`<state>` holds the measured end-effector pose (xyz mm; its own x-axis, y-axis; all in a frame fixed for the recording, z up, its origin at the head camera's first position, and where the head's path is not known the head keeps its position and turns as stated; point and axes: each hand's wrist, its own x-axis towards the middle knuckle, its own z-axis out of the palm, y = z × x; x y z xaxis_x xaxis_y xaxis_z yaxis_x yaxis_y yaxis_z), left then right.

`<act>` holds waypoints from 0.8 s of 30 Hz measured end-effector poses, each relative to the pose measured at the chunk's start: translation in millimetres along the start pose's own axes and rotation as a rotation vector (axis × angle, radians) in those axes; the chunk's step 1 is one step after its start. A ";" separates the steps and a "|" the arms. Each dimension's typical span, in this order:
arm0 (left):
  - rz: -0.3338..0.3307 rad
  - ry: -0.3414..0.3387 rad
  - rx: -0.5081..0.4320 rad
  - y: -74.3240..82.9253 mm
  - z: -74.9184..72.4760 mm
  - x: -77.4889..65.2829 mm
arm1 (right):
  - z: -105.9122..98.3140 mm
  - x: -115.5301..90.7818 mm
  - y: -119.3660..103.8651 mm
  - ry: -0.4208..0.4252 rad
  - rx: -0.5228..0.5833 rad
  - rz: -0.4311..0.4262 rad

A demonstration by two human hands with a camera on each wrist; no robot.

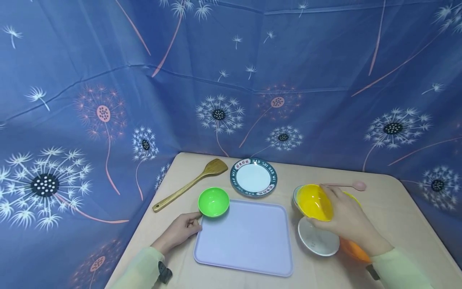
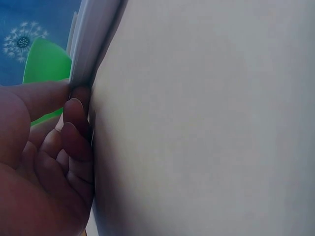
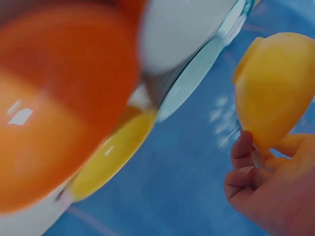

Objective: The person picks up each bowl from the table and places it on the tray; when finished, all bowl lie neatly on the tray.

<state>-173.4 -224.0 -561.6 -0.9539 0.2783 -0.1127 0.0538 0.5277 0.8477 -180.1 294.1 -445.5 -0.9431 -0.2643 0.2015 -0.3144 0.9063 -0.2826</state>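
From the head, the right grip [image 1: 341,214] holds a yellow bowl [image 1: 315,202], tipped, at right over the surface [image 1: 400,224], the hand partly hiding a white bowl [image 1: 317,239] and an orange bowl [image 1: 353,249]. A green bowl [image 1: 213,202] stands at the tray's [image 1: 249,241] far left corner, leaving open room near and right. Left wrist: the left grip [image 2: 49,142] pinches the tray's left edge; fingers partly hide the green bowl. Right wrist: fingertips pinch the yellow bowl; the orange bowl is blurred, cut off.

Curtained booth: dandelion-print cloth [image 1: 325,52] hung close behind, beside table [image 1: 391,208].
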 end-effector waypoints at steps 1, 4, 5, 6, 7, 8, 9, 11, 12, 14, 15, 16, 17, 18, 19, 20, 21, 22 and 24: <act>0.000 0.000 0.003 0.1 0.0 0.0 | 3.2 1.0 -8.8 -0.018 -0.014 -0.008; -0.002 -0.002 0.000 0.6 0.3 0.3 | 14.6 3.8 -35.4 -0.062 -0.041 -0.026; -0.002 -0.004 -0.001 0.7 0.3 0.4 | 19.7 4.8 -43.4 -0.065 -0.043 -0.041; -0.001 -0.004 -0.004 1.0 0.3 0.3 | 25.1 5.7 -51.3 -0.061 -0.041 -0.055; -0.003 -0.004 -0.001 1.1 0.4 0.3 | 30.6 6.7 -59.1 -0.058 -0.029 -0.068; -0.005 -0.005 -0.004 1.1 0.5 0.3 | 36.0 7.7 -66.8 -0.054 -0.014 -0.084; -0.006 -0.006 -0.004 1.2 0.6 0.3 | 41.2 8.7 -74.6 -0.055 0.002 -0.098; -0.004 -0.007 -0.005 1.4 0.6 0.2 | 51.9 11.4 -90.1 -0.056 0.029 -0.130; -0.003 -0.008 -0.005 1.3 0.7 0.2 | 57.0 12.6 -97.8 -0.061 0.041 -0.142; 0.000 -0.011 -0.008 1.3 0.9 0.3 | 66.3 15.1 -112.4 -0.077 0.056 -0.165; 0.002 -0.012 -0.008 1.5 1.0 0.4 | 70.5 16.3 -119.3 -0.088 0.064 -0.178; 0.003 -0.013 -0.010 1.6 1.1 0.4 | 74.2 17.3 -126.1 -0.101 0.068 -0.189; 0.002 -0.013 -0.010 1.5 1.1 0.5 | 78.2 18.3 -132.2 -0.113 0.077 -0.200; 0.001 -0.013 -0.012 1.5 1.1 0.5 | 81.3 18.9 -138.5 -0.130 0.089 -0.206; -0.002 -0.013 -0.012 1.7 1.0 0.5 | 84.2 19.3 -144.5 -0.146 0.103 -0.213; -0.002 -0.012 -0.016 1.7 1.1 0.5 | 87.2 19.6 -150.3 -0.162 0.116 -0.220; -0.008 -0.011 -0.015 1.7 1.0 0.4 | 90.5 19.9 -155.7 -0.181 0.129 -0.230; -0.013 -0.011 -0.017 1.5 1.0 0.3 | 94.0 20.0 -160.7 -0.194 0.137 -0.240; -0.026 -0.009 -0.020 1.7 0.7 -0.1 | 101.2 19.6 -169.9 -0.221 0.148 -0.255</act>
<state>-173.0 -222.6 -560.5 -0.9523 0.2717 -0.1391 0.0232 0.5188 0.8546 -156.1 101.6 -488.4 -0.8276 -0.5556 0.0799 -0.5396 0.7484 -0.3857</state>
